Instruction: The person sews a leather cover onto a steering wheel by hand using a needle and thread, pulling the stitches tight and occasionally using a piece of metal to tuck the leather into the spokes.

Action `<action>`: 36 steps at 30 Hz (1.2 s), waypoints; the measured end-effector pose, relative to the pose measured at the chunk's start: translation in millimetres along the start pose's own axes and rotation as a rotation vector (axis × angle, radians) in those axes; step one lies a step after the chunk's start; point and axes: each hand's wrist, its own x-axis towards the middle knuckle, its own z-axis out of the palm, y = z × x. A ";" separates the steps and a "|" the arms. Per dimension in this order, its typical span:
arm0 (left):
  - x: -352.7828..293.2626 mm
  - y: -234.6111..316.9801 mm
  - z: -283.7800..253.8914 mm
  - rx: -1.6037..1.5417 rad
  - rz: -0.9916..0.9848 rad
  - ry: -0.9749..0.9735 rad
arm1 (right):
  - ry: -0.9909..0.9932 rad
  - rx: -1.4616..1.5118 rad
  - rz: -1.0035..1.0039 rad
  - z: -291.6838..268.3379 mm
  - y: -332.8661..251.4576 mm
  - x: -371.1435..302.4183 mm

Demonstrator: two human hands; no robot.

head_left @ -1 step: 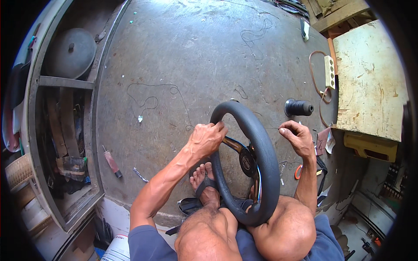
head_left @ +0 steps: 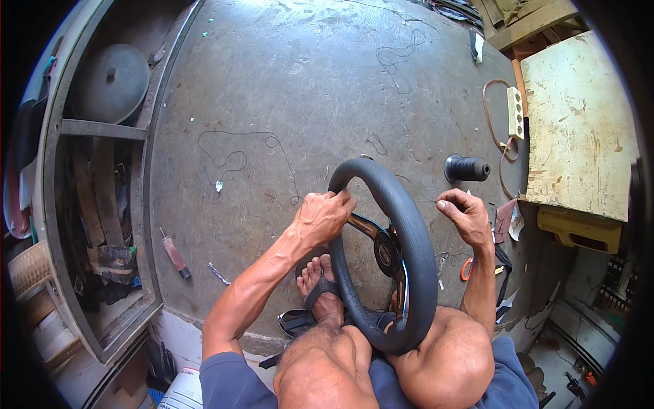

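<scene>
From the head camera, a person is sitting on the concrete floor with a black steering wheel standing upright between the knees, its lower rim resting by the sandalled foot. The left hand is gripping the wheel's left rim, fingers curled shut around it. The right hand is hovering just right of the rim, fingers pinched together on a thin thread. A black rubber boot is lying on the floor beyond the wheel, near a white power strip.
</scene>
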 end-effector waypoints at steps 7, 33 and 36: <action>-4.8 7.0 16.4 -0.048 -0.103 0.097 | 0.021 -0.041 0.041 1.8 2.7 -3.9; -15.6 27.0 21.0 -0.447 -0.450 0.402 | 0.077 -0.098 0.086 1.4 23.5 -13.6; -12.2 29.9 22.9 -0.417 -0.486 0.398 | 0.070 -0.098 0.082 4.3 26.5 -14.5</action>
